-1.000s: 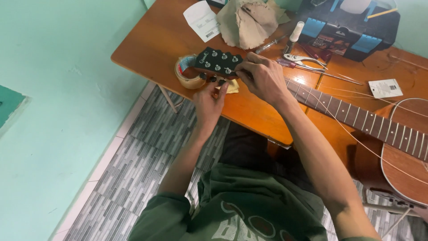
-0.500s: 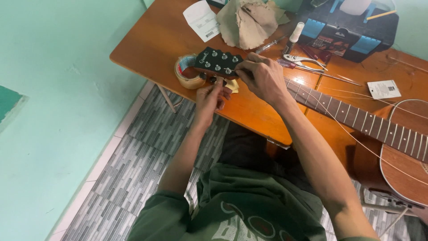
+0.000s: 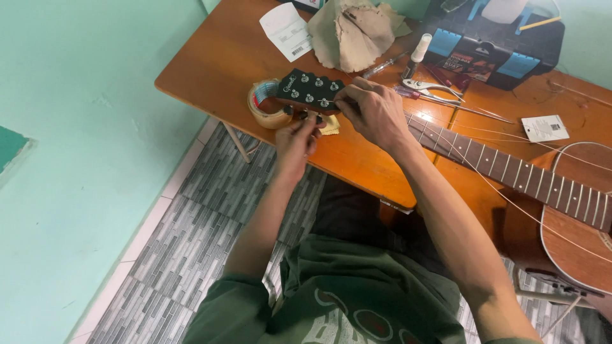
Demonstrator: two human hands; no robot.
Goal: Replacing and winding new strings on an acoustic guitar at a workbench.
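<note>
An acoustic guitar (image 3: pixel 574 210) lies across a wooden table (image 3: pixel 217 70), its black headstock (image 3: pixel 310 91) resting on a roll of clear tape (image 3: pixel 266 108). My left hand (image 3: pixel 298 137) pinches a tuning peg on the headstock's near edge. My right hand (image 3: pixel 373 111) rests on the top of the neck, fingertips at a tuning post. Loose strings (image 3: pixel 484 134) run slack along the fretboard.
A crumpled beige cloth (image 3: pixel 354 32), a white paper slip (image 3: pixel 285 28), pliers (image 3: pixel 433 89), a small bottle (image 3: pixel 417 54) and a black-and-blue toolbox (image 3: pixel 491 48) lie on the table's far side. A small printed card (image 3: pixel 544 127) sits near the guitar body. Grey tiled floor (image 3: pixel 191 223) lies below.
Both hands stay at the headstock; the left hand's fingers have shifted slightly on the tuning peg.
</note>
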